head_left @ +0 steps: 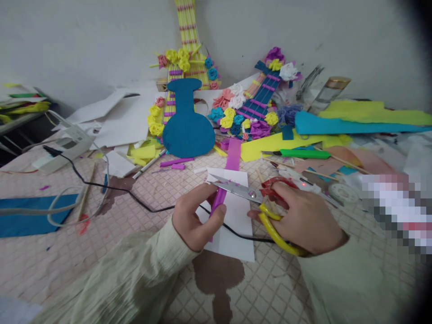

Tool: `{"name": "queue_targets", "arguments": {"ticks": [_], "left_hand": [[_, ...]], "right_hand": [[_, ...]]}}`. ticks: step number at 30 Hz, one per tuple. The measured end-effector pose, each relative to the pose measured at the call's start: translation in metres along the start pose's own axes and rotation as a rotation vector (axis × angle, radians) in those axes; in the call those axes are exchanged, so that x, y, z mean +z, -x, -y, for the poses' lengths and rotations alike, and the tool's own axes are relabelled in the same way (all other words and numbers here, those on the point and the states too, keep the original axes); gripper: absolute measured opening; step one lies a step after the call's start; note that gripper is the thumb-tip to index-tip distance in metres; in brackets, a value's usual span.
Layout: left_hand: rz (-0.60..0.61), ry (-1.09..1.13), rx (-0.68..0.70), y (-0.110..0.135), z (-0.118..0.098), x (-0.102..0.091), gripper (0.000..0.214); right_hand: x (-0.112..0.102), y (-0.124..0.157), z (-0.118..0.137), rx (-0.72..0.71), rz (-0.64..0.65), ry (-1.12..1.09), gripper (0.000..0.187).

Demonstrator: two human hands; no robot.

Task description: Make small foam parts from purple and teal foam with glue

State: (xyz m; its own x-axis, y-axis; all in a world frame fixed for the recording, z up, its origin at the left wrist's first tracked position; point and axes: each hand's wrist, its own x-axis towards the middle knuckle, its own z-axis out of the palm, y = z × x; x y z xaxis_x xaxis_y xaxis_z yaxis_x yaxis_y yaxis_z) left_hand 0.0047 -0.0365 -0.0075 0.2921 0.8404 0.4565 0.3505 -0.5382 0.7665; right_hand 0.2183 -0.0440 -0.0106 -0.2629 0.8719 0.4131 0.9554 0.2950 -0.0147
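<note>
Head camera view is showing the left hand (197, 216) grasping a folded purple strip (219, 201) between the thumb and the fingers. The right hand (305, 220) is grasping the scissors (252, 194), with its fingers passing through the red and yellow handles. The blades are pointing to the left and are crossing the purple strip near its upper end; whether they are cutting into it, I cannot tell.

Below the hands, a white paper (236, 247) is lying on the table (286, 279), and a black cable (148, 209) is running across this paper. Just beyond the blades, a flat violet strip (233, 155) is lying at the far edge of the paper.

Farther away, a blue cutout (189, 135) with a round bottom is standing upright, leaning before a yellow paper guitar (187, 22). Yellow paper flowers (155, 119) are sitting at its left side. To the right, a green knife (305, 154) is lying near a yellow sheet (256, 148), and behind them a light blue roll (337, 123) is stretching toward the edge. At the far left, a white power strip (62, 148) is resting on the table.
</note>
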Motion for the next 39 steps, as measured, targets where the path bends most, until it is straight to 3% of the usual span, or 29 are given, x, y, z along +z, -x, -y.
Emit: {"name": "queue_targets", "arguments": {"ticks": [6, 11, 16, 21, 26, 35, 39], "left_hand": [[-0.017, -0.011, -0.020, 0.002, 0.000, 0.000, 0.026], [-0.014, 0.095, -0.088, 0.002, 0.001, 0.002, 0.039], [0.012, 0.365, -0.149, 0.001, -0.001, 0.001, 0.033], [0.049, 0.705, -0.271, -0.002, -0.004, 0.001, 0.031], [0.061, 0.854, -0.316, -0.006, -0.003, 0.002, 0.036], [-0.104, 0.880, -0.357, -0.013, 0.011, 0.006, 0.028], [-0.273, 0.698, -0.316, -0.017, 0.026, 0.008, 0.029]], "right_hand": [[0.002, 0.000, -0.001, 0.071, 0.014, -0.029, 0.047], [0.002, -0.003, -0.002, 0.175, 0.076, -0.192, 0.035], [0.001, -0.005, -0.004, 0.284, 0.107, -0.236, 0.032], [0.009, -0.007, -0.006, 0.332, 0.174, -0.069, 0.032], [0.017, -0.008, -0.005, 0.319, 0.208, 0.015, 0.034], [0.029, -0.007, -0.002, 0.280, 0.223, -0.081, 0.036], [0.029, -0.007, 0.001, 0.266, 0.203, -0.060, 0.036]]}}
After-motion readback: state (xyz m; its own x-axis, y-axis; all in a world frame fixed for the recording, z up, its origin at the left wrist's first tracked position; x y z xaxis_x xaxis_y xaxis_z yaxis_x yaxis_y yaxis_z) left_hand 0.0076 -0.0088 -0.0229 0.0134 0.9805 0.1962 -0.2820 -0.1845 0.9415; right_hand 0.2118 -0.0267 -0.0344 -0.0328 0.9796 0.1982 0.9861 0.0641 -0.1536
